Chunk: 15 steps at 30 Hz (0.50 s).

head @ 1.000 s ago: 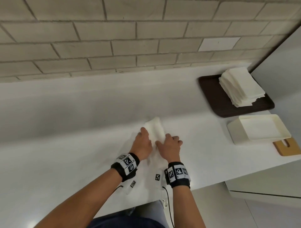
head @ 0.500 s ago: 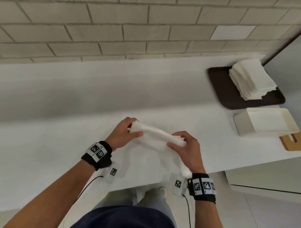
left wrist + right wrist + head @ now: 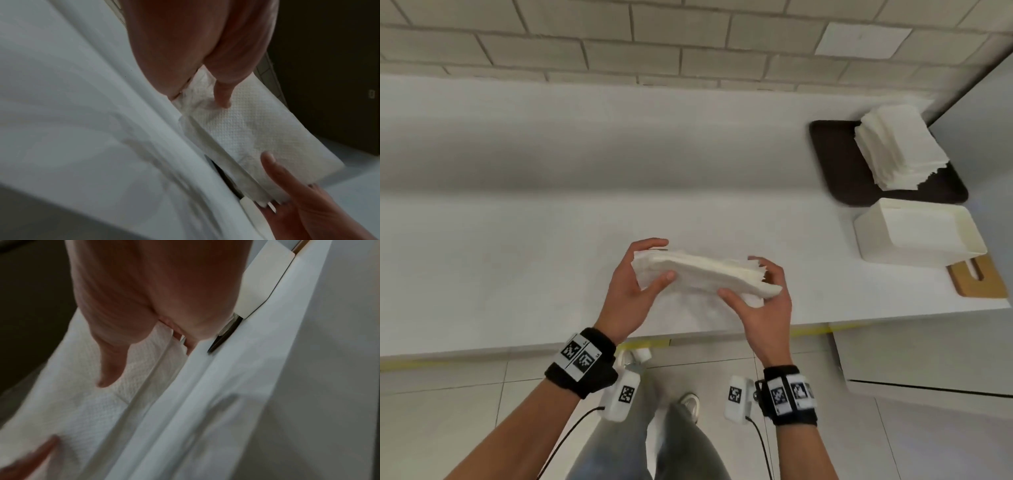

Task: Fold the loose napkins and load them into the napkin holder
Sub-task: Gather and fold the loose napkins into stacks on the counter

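A folded stack of white napkins [image 3: 705,274] is held in the air above the front of the white counter [image 3: 517,260]. My left hand [image 3: 640,274] grips its left end, thumb on the near face and fingers round the far edge. My right hand [image 3: 760,291] grips the right end the same way. The wrist views show the embossed napkins [image 3: 252,129] [image 3: 86,402] under each thumb. The cream napkin holder [image 3: 917,236] stands at the right. Behind it, a pile of loose napkins [image 3: 900,147] lies on a dark brown tray [image 3: 835,161].
A wooden board [image 3: 983,281] sticks out from under the holder at the counter's right front corner. A tiled wall [image 3: 654,44] runs along the back. A grey cabinet side [image 3: 983,113] closes off the right. My legs and shoe stand below the counter's front edge.
The napkin stack went from pressed flat on the counter to lifted in both hands. It now lies longways between them, turned left to right, nearer the counter's front edge.
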Available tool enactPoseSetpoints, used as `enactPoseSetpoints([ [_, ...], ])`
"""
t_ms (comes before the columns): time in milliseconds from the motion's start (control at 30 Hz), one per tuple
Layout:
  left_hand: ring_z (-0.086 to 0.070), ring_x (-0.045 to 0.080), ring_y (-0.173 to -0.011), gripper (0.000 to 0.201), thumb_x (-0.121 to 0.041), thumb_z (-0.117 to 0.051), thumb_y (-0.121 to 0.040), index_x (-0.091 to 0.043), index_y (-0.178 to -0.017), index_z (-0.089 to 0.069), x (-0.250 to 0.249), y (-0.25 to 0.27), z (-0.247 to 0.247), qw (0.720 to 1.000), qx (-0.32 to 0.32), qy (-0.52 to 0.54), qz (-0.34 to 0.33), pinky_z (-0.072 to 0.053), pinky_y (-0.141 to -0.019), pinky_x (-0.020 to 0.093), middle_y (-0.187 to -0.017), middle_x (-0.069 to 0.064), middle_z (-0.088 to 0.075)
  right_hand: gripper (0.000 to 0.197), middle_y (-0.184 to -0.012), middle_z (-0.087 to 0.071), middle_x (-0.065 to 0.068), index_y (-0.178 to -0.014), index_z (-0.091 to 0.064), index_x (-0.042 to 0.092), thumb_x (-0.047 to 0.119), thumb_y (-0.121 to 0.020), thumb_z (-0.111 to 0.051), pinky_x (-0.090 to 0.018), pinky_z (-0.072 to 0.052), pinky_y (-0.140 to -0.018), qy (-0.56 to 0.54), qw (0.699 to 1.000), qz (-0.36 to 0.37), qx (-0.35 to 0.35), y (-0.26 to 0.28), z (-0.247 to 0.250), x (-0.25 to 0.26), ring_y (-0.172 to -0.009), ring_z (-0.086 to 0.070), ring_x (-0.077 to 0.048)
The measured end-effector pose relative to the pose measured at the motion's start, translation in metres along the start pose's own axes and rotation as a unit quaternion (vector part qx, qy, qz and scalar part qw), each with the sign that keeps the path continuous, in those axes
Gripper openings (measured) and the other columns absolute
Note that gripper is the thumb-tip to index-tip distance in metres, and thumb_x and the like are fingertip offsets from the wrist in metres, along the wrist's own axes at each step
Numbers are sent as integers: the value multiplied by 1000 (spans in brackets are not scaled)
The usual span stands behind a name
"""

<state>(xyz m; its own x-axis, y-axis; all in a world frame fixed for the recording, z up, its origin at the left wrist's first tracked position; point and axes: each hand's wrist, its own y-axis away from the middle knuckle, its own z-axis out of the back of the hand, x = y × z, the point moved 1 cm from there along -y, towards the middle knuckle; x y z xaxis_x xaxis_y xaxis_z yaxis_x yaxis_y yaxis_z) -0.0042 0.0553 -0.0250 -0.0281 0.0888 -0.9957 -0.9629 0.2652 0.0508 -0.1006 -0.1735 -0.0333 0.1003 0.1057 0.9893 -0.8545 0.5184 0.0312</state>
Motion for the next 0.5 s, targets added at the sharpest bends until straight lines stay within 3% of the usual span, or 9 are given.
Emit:
enactPoseSetpoints([
  [67,-70,10,-110,48,-8,-85,-90,-20,-131,-64,16,4,-14,1000,-8,-9,15,-58,-91,24,-120,-6,-72,62,-118,-74,7,-125,-68,31,21,-74,-101,-42,-59,-101,22,999,-33,27,-4,-7,-14,-115,-69,-21],
  [133,-70,8,-106,36,-5,-81,-93,-16,-124,-66,31,9,-29,999,-11,-31,25,-56,-91,27,-114,-8,-74,44,-105,-79,3,-111,-72,27,20,-77,-99,-46,-61,-93,24,998,-47,29,0,-14,-26,-102,-75,-20],
  [233,-71,10,-103,23,-4,-76,-97,-14,-117,-68,33,18,-38,1000,-23,-11,2,-54,-89,24,-108,-8,-76,34,-92,-79,2,-100,-74,20,11,-77,-98,-32,-58,-82,-7,1000,-26,11,8,-12,-28,-87,-74,-14],
  [333,-71,14,-110,41,-6,-88,-87,-15,-121,-67,34,23,-35,1000,-15,1,-19,-56,-93,21,-115,-3,-75,54,-105,-77,8,-112,-71,21,13,-69,-102,-19,-52,-88,0,1000,3,6,8,4,-32,-101,-70,-11],
  [400,-70,14,-113,54,-9,-95,-78,-19,-123,-68,44,23,-36,1000,2,-14,13,-56,-97,24,-117,-3,-75,66,-111,-73,12,-118,-66,29,22,-65,-105,-21,-48,-94,41,999,3,18,7,7,-38,-110,-65,-12],
  [500,-75,13,-103,38,-11,-94,-79,-17,-111,-73,53,22,-47,999,-2,-7,49,-56,-90,26,-107,-3,-80,65,-112,-71,15,-115,-65,33,29,-64,-105,-24,-52,-96,57,998,-4,38,5,-1,-42,-110,-66,-10],
])
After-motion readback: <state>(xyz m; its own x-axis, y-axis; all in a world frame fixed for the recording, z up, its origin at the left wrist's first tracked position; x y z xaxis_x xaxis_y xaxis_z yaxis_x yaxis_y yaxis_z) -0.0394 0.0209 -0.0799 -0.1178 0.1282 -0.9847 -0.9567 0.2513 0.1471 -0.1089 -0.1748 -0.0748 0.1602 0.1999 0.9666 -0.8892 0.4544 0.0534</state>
